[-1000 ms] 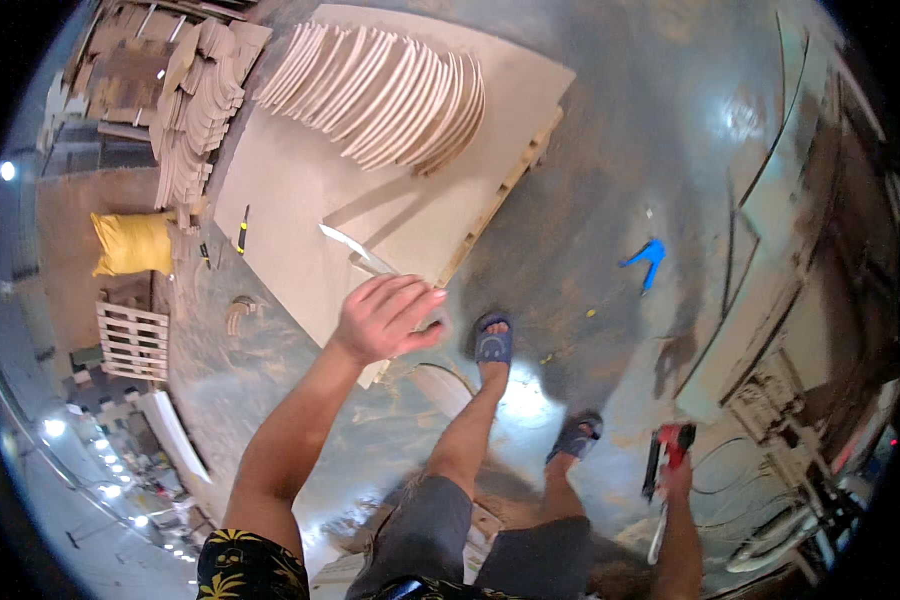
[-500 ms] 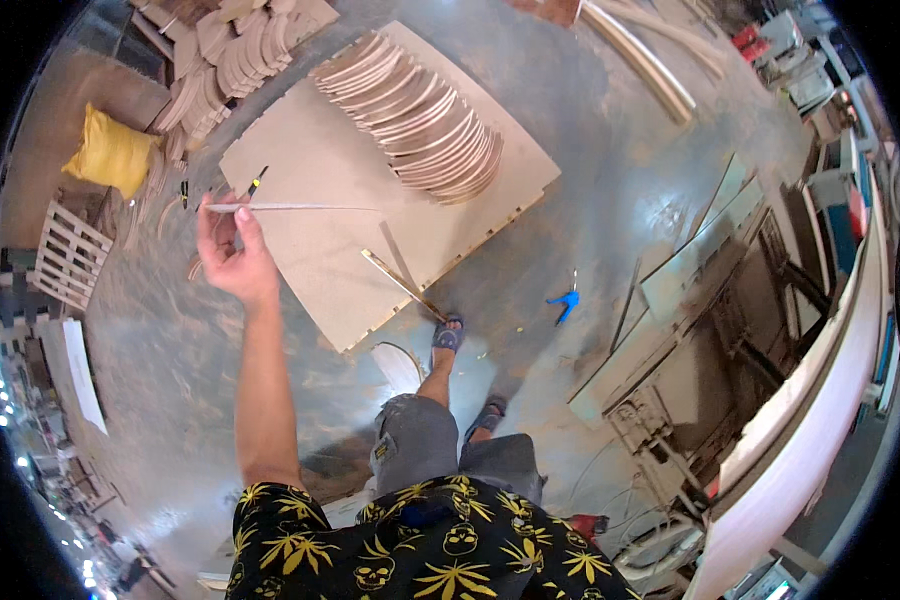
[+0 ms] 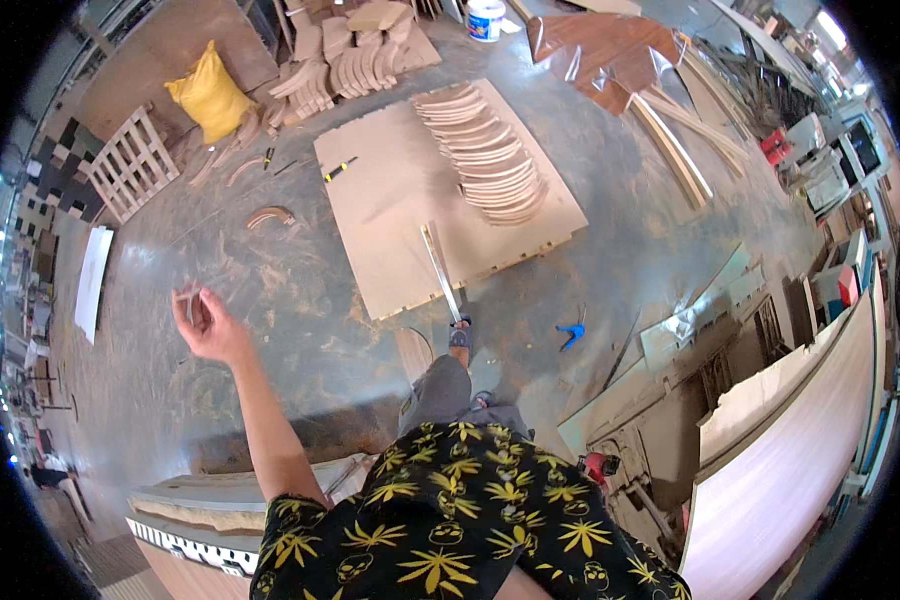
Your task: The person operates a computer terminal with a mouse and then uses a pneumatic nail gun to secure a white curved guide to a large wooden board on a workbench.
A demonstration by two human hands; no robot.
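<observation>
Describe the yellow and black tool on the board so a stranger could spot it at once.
Find the large tan board bearing a row of curved pieces. Near its upper left corner lies a slim yellow and black tool. Unlike the similar tool on the floor to its left, it rests on the board.

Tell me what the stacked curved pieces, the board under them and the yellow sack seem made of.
Curved pieces: probably wood or fibreboard, raw; matt, tan, unpainted.
Board: likely fibreboard, uncoated; even tan face, no grain discernible.
Yellow sack: perhaps woven plastic, slight sheen; creases, weave too small to see.
</observation>
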